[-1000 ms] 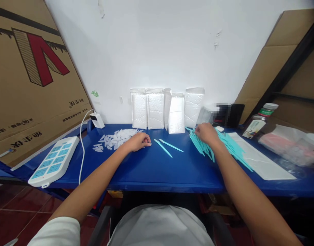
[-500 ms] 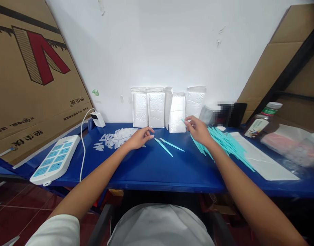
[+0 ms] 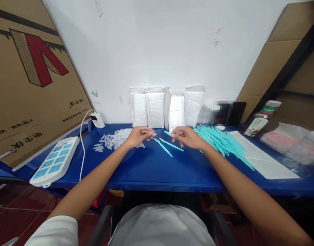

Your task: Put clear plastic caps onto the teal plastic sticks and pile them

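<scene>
My right hand point(image 3: 183, 137) pinches a turquoise eyebrow razor point(image 3: 167, 133), its tip pointing left. Facing it across a small gap, my left hand point(image 3: 141, 136) has its fingertips closed on a small clear plastic cap point(image 3: 154, 134), mostly covered by the fingers. Below and between the hands, two more turquoise razors point(image 3: 164, 149) lie on the blue table point(image 3: 157, 174). Beside my left hand spreads a pile of translucent caps point(image 3: 115, 138). To the right, a large heap of turquoise razors point(image 3: 220, 141) lies partly behind my right wrist.
Several white padded packets point(image 3: 155, 109) lean against the wall. A power strip point(image 3: 54, 160) and a white charger with a cable point(image 3: 97, 120) stand at left. On the right are a white sheet point(image 3: 264, 157), a bottle point(image 3: 260, 119) and a bag with pink contents point(image 3: 285, 143).
My right hand has come left from the heap with a razor, toward my left hand. My left hand has stayed nearly in place, its fingertips now closer together.
</scene>
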{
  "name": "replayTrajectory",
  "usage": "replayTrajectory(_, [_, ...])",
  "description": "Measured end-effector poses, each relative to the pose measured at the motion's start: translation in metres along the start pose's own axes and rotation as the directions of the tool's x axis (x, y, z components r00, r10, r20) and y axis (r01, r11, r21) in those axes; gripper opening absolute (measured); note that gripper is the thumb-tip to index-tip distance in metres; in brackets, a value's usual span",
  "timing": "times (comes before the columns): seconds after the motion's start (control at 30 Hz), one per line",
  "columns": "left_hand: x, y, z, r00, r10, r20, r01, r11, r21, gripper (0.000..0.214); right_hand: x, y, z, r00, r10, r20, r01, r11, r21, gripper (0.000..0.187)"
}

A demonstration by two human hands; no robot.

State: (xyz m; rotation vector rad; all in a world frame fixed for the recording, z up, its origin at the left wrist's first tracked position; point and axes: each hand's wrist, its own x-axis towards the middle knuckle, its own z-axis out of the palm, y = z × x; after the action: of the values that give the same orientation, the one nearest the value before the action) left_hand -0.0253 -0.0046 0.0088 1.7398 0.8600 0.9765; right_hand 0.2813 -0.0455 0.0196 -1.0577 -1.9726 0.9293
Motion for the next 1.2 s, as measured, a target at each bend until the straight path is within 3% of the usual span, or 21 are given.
replayTrajectory(0.17, [-0.001,0.003,0.003,1.000,0.004,-0.031,-0.003,1.000,0.031,0.055,0.000,-0.005,0.005,1.000,0.012,0.027,-0.013,1.000,0.015,0.045])
replayTrajectory(0.37, [-0.003,0.003,0.006,1.000,0.006,0.017,-0.007,0.996,0.090,0.052,0.002,-0.007,0.010,1.000,-0.009,0.005,0.009,1.000,-0.011,0.036])
replayTrajectory(0.87, [-0.005,0.005,0.009,1.000,0.010,-0.002,-0.010,0.995,0.102,0.047,0.001,-0.007,0.009,0.999,0.024,0.039,-0.023,0.999,-0.027,0.037])
replayTrajectory(1.2, [-0.004,0.002,0.011,1.000,-0.010,-0.003,0.010,0.998,0.068,0.048,0.000,-0.011,0.011,0.998,-0.017,0.061,0.020,0.999,-0.037,0.040])
